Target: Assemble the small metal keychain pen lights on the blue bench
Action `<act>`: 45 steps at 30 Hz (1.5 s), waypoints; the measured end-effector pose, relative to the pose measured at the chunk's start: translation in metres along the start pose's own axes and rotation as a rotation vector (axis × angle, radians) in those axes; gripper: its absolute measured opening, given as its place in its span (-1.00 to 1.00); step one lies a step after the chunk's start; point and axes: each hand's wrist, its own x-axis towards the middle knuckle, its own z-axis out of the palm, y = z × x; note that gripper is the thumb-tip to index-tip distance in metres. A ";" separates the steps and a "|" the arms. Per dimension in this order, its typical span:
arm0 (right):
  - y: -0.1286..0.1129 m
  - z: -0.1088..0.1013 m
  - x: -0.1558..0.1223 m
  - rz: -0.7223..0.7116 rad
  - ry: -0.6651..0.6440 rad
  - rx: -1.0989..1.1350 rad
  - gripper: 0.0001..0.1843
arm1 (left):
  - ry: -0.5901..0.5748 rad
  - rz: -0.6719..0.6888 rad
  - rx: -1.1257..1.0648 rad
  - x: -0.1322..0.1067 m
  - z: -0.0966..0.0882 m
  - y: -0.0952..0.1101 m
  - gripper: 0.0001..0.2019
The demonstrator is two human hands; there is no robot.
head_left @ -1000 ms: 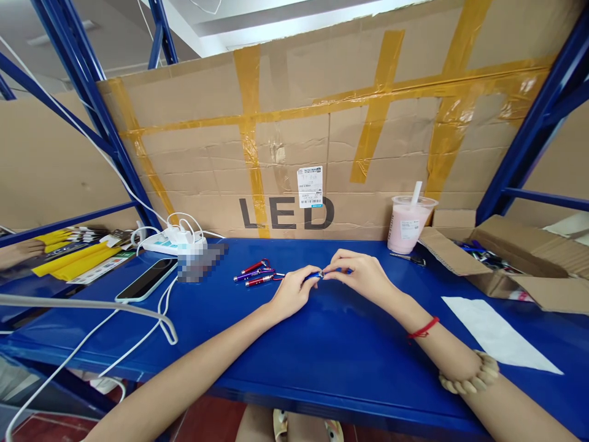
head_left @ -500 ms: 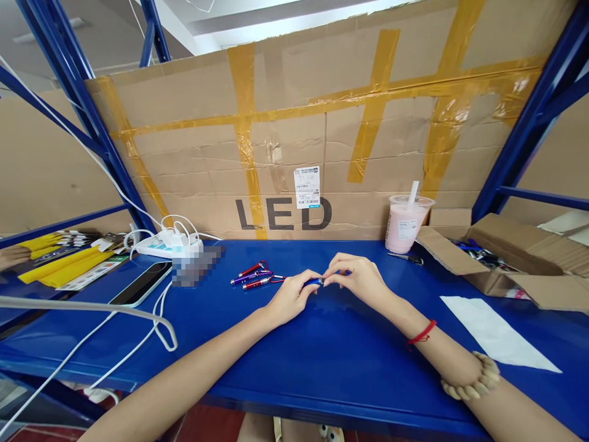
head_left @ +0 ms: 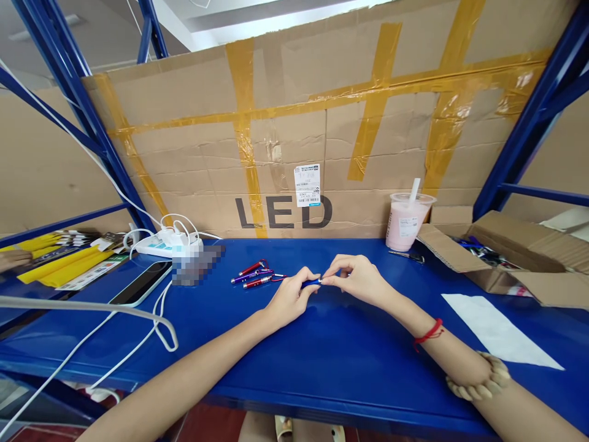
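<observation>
Above the middle of the blue table [head_left: 294, 368], both my hands meet at a slim blue keychain penlight [head_left: 311, 283]. My left hand [head_left: 288, 299] is closed around its body, thumb below and fingers on top. With thumb and forefinger my right hand [head_left: 361, 280] pinches the silvery end; any small part between those fingertips is too tiny to make out. Just left of my left hand lie a purple penlight [head_left: 251, 277] and two red ones [head_left: 257, 283], side by side, with thin cords.
A pink drink cup [head_left: 407, 222] stands at the back right, beside an open carton [head_left: 494, 281] of small parts. White paper [head_left: 499, 331] lies to the right. On the left are a phone [head_left: 140, 283], a power strip [head_left: 156, 245] and cables. Another person's hand [head_left: 13, 259] shows at far left.
My right hand has drawn back very slightly to the right, and its fingertips have tightened at the penlight's end. My left hand keeps its hold almost unmoved.
</observation>
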 end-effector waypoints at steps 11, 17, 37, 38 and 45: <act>-0.006 0.002 0.001 0.238 -0.092 0.272 -0.56 | 0.094 0.009 0.098 0.000 0.000 0.003 -0.92; -0.006 0.002 0.002 0.232 -0.098 0.339 -0.61 | 0.036 0.047 0.123 0.004 -0.002 0.006 -0.79; 0.007 0.002 0.000 -0.149 0.092 -0.097 -0.82 | -0.019 -0.107 0.305 0.004 -0.011 0.008 -0.81; 0.007 0.003 0.000 -0.132 0.081 -0.073 -0.82 | -0.031 -0.104 0.301 0.004 -0.011 0.008 -0.81; 0.009 0.004 0.000 -0.067 0.027 0.047 -0.82 | -0.110 -0.033 0.188 0.003 -0.009 0.001 -0.79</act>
